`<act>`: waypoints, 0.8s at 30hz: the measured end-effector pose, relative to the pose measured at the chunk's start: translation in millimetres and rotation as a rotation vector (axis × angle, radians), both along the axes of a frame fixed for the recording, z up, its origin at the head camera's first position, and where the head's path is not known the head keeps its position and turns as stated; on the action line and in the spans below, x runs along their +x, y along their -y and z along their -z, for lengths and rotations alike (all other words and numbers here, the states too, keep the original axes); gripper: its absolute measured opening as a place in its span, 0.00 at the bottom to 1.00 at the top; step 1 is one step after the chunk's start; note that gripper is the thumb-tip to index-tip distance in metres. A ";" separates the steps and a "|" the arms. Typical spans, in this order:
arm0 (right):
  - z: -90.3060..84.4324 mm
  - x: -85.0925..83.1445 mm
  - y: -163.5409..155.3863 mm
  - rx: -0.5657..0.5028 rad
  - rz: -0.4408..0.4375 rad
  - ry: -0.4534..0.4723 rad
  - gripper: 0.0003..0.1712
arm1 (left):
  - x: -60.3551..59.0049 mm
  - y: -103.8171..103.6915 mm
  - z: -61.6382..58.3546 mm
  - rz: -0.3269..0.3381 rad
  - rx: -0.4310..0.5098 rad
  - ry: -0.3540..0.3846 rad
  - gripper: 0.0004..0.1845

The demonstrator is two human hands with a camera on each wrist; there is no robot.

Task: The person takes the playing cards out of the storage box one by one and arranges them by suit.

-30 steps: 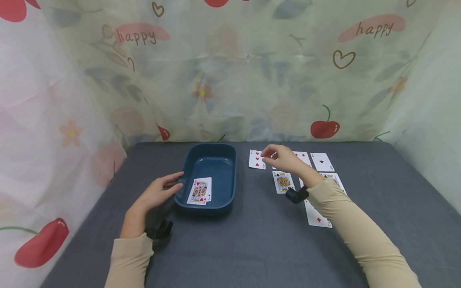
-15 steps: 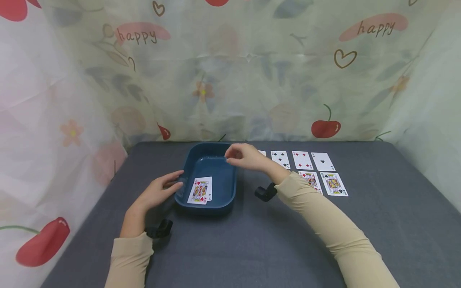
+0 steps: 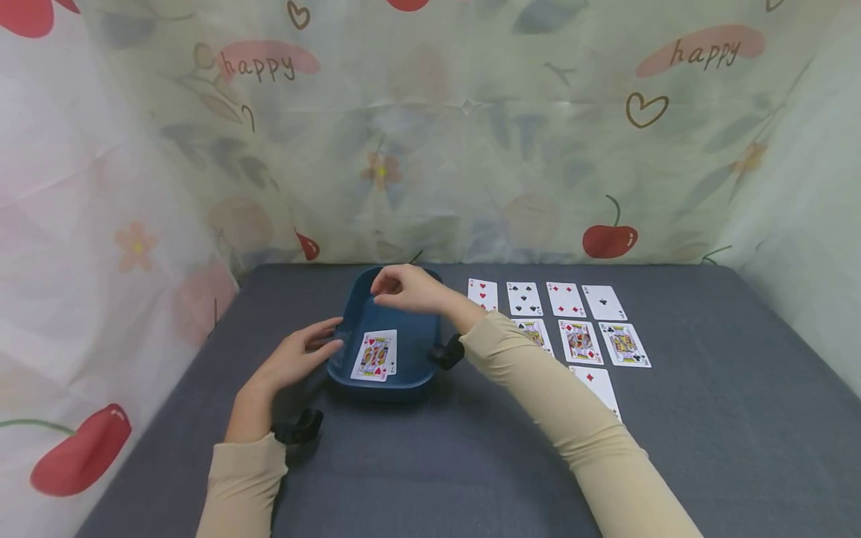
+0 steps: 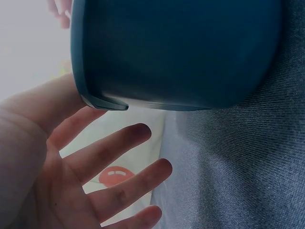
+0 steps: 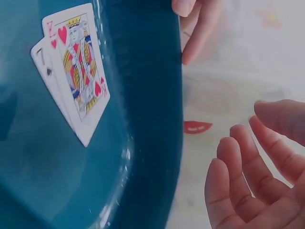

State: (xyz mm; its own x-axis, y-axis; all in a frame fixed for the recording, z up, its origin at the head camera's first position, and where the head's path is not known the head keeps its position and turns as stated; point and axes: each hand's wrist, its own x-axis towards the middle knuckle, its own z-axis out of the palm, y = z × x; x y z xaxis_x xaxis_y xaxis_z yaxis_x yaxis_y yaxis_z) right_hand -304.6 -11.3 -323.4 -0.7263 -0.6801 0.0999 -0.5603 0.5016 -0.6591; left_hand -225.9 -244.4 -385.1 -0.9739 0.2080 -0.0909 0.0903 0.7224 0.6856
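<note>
My left hand [image 3: 299, 357] rests at the left rim of a dark blue tray [image 3: 433, 373], its thumb at the edge and its other fingers loosely spread in the left wrist view. In the tray lie two playing cards: a king of hearts [image 5: 78, 67] partly covering a seven of spades [image 5: 52, 83]. Above the tray's far part hovers my right hand [image 3: 413, 290]. Its fingers are gently bent, with a gap to the thumb and nothing between them in the right wrist view.
Right of the tray, face-up cards lie in rows: number cards including one of clubs [image 3: 605, 303] at the back, kings such as the king of clubs [image 3: 624, 344] before them. A diamond card [image 3: 595, 385] lies nearest, partly behind the right sleeve [image 3: 572, 418]. Grey cloth [image 3: 403, 471] covers the table.
My right hand has travelled left, from above the back row of cards to above the tray. My left hand has stayed at the rim. The two cards in the tray lie as before.
</note>
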 end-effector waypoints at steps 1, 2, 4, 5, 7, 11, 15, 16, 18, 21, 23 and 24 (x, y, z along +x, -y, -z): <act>1.2 -1.3 3.8 0.006 0.002 0.010 0.13 | 0.1 0.4 0.1 0.001 0.002 0.001 0.31; 2.5 -2.8 7.3 0.014 0.004 0.016 0.13 | 0.1 0.8 0.3 0.003 0.003 -0.001 0.31; 6.5 -5.7 13.5 0.030 0.008 0.036 0.13 | 0.5 1.4 0.3 0.007 0.006 -0.005 0.31; 8.2 -6.9 16.1 0.037 0.011 0.049 0.13 | 0.6 1.5 0.1 0.010 0.009 -0.008 0.31; 12.4 -8.8 21.0 0.054 0.021 0.074 0.13 | 0.8 1.2 -0.7 0.016 0.012 -0.011 0.31; 21.2 -13.4 28.3 0.067 0.041 0.137 0.14 | 1.1 0.2 -2.1 0.020 0.012 -0.013 0.31; 29.5 -15.9 33.5 0.085 0.073 0.191 0.15 | 1.1 0.4 -1.8 0.029 0.015 -0.025 0.31; 31.4 -15.8 34.4 0.095 0.077 0.204 0.15 | 1.2 0.6 -1.6 0.030 0.018 -0.028 0.31; 35.3 -15.1 35.9 0.126 0.081 0.222 0.16 | 1.1 1.1 -0.8 0.031 0.024 -0.030 0.31; 40.8 -14.0 37.8 0.175 0.084 0.231 0.17 | 1.1 1.6 0.2 0.027 0.030 -0.022 0.31; 43.6 -13.3 38.6 0.189 0.092 0.234 0.18 | 1.1 1.7 0.5 0.025 0.028 -0.017 0.31; 44.6 -13.1 39.0 0.193 0.098 0.233 0.18 | 1.1 1.7 0.6 0.024 0.027 -0.015 0.31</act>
